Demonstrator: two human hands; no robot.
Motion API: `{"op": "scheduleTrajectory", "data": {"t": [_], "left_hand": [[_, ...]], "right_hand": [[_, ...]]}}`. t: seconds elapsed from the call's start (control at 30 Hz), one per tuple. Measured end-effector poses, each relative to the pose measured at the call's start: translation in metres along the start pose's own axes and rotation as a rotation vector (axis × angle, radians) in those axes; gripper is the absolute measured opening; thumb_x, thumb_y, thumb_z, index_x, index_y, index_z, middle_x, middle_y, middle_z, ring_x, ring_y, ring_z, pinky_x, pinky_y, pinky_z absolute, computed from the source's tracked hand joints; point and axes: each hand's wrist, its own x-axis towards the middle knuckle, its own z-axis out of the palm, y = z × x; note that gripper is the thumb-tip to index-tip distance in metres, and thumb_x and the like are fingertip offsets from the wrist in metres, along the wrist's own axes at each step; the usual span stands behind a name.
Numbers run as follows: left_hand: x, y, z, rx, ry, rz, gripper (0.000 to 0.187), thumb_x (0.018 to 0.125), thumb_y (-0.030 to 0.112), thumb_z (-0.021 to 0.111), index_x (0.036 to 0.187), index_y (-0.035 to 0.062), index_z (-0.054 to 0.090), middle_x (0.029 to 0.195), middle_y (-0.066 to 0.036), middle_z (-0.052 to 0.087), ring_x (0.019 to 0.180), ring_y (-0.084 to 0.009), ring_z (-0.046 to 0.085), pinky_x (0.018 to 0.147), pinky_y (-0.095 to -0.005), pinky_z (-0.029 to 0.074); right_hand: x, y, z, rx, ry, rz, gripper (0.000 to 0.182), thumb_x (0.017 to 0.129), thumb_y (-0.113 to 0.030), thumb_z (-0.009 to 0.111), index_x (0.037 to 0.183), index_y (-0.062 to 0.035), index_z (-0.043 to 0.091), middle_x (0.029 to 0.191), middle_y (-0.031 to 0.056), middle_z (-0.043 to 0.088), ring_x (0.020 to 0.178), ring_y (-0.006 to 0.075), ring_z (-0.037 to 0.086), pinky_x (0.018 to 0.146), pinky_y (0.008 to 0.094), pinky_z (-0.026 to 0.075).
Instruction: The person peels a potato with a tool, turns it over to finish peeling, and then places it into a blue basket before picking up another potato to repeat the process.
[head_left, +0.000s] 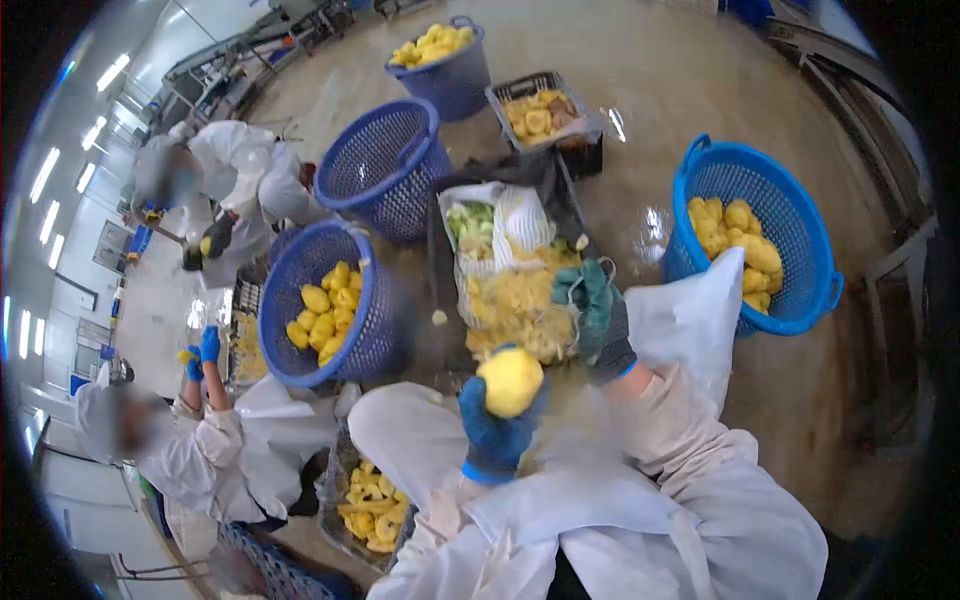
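Note:
My left hand (pixel 495 432), in a blue glove, is closed around a round, peeled yellow fruit (pixel 511 382), held up over my lap. My right hand (pixel 594 310), in a green and dark grey glove, is curled shut beside the heap of peelings. A thin loop shows at its fingertips, but I cannot make out what it grips. In front of both hands lies a lined crate (pixel 437 262) with yellow peelings (pixel 520 305), green scraps (pixel 474 225) and white foam netting (pixel 522 213).
A blue basket (pixel 815 235) of yellow fruit stands to the right. On the left are a purple basket (pixel 283 350) with fruit and another purple basket (pixel 375 165). A black crate (pixel 560 135) and a fruit basket (pixel 455 85) stand farther back. Two co-workers (pixel 205 450) (pixel 235 170) are at left.

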Motion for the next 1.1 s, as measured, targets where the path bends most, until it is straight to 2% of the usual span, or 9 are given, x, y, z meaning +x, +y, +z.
{"op": "scheduleTrajectory", "data": {"t": [0.13,0.2,0.23,0.5,0.57,0.8,0.83,0.93,1.1], "left_hand": [[0.010,-0.002,-0.006,-0.039,0.006,-0.016,0.056,0.086,0.039,0.061,0.131,0.0079,0.049,0.125,-0.010,0.055,0.114,-0.0281,0.055,0.099,-0.0467,0.047],[0.009,-0.003,-0.008,0.061,0.038,0.047,0.055,0.086,0.039,0.061,0.130,0.0079,0.049,0.125,-0.010,0.055,0.114,-0.0283,0.055,0.099,-0.0472,0.047],[0.007,0.000,-0.007,-0.007,0.036,0.040,0.055,0.086,0.038,0.060,0.131,0.0079,0.048,0.125,-0.011,0.055,0.114,-0.0285,0.055,0.098,-0.0468,0.048],[0.016,-0.003,-0.019,-0.042,0.051,-0.026,0.055,0.087,0.043,0.058,0.128,0.0073,0.052,0.124,-0.013,0.057,0.113,-0.0296,0.057,0.095,-0.0464,0.050],[0.018,0.003,-0.034,-0.223,-0.036,-0.129,0.055,0.087,0.044,0.057,0.127,0.0067,0.053,0.123,-0.013,0.058,0.111,-0.0295,0.058,0.095,-0.0460,0.049],[-0.001,-0.009,0.002,0.267,0.095,0.000,0.065,0.081,0.068,0.050,0.118,0.0145,0.053,0.096,-0.012,0.060,0.064,-0.0199,0.057,0.054,-0.0324,0.048],[-0.005,-0.023,0.021,0.552,0.173,0.244,0.067,0.080,0.070,0.050,0.116,0.0135,0.053,0.096,-0.012,0.060,0.062,-0.0196,0.055,0.053,-0.0326,0.047],[0.002,-0.011,-0.053,0.136,0.118,-0.223,0.074,0.079,0.073,0.047,0.114,0.0089,0.053,0.092,-0.012,0.060,0.057,-0.0191,0.050,0.051,-0.0317,0.044],[0.000,-0.015,0.003,0.638,0.136,0.211,0.070,0.081,0.070,0.049,0.114,0.0089,0.054,0.091,-0.011,0.062,0.057,-0.0181,0.051,0.053,-0.0303,0.045]], "right_hand": [[-0.030,0.006,0.043,-0.413,-0.149,-0.292,0.036,0.098,-0.035,0.052,0.096,-0.0003,0.063,0.080,0.0066,0.062,0.073,0.0177,0.060,0.065,0.0317,0.051],[0.006,0.021,0.005,-0.088,-0.050,-0.142,0.034,0.098,-0.033,0.052,0.096,-0.0010,0.064,0.083,0.0083,0.064,0.074,0.0183,0.061,0.065,0.0320,0.051],[0.023,0.019,-0.024,-0.502,0.010,-0.379,0.028,0.098,-0.028,0.053,0.098,-0.0016,0.063,0.086,0.0099,0.065,0.076,0.0189,0.063,0.068,0.0319,0.052],[0.010,0.021,0.001,-0.147,-0.052,-0.208,0.026,0.097,-0.029,0.056,0.106,-0.0053,0.059,0.097,0.0098,0.066,0.081,0.0202,0.064,0.074,0.0316,0.053],[-0.002,0.008,0.012,-0.419,-0.099,-0.256,0.028,0.097,-0.032,0.053,0.106,-0.0051,0.059,0.098,0.0102,0.066,0.082,0.0204,0.064,0.074,0.0322,0.053],[0.004,0.019,0.018,-0.321,-0.197,-0.172,0.031,0.100,-0.034,0.047,0.108,-0.0057,0.058,0.102,0.0110,0.066,0.083,0.0180,0.062,0.074,0.0321,0.052],[-0.002,0.010,0.029,-0.246,-0.218,-0.064,0.031,0.100,-0.033,0.047,0.109,-0.0056,0.057,0.103,0.0111,0.066,0.083,0.0177,0.062,0.074,0.0319,0.051],[-0.026,-0.001,0.051,-0.384,-0.421,-0.121,0.033,0.098,-0.034,0.050,0.107,-0.0030,0.059,0.098,0.0091,0.065,0.082,0.0158,0.062,0.073,0.0303,0.052],[-0.016,-0.007,0.060,-0.475,-0.468,-0.142,0.038,0.098,-0.037,0.051,0.104,-0.0014,0.062,0.091,0.0070,0.065,0.075,0.0132,0.061,0.067,0.0290,0.052]]}}
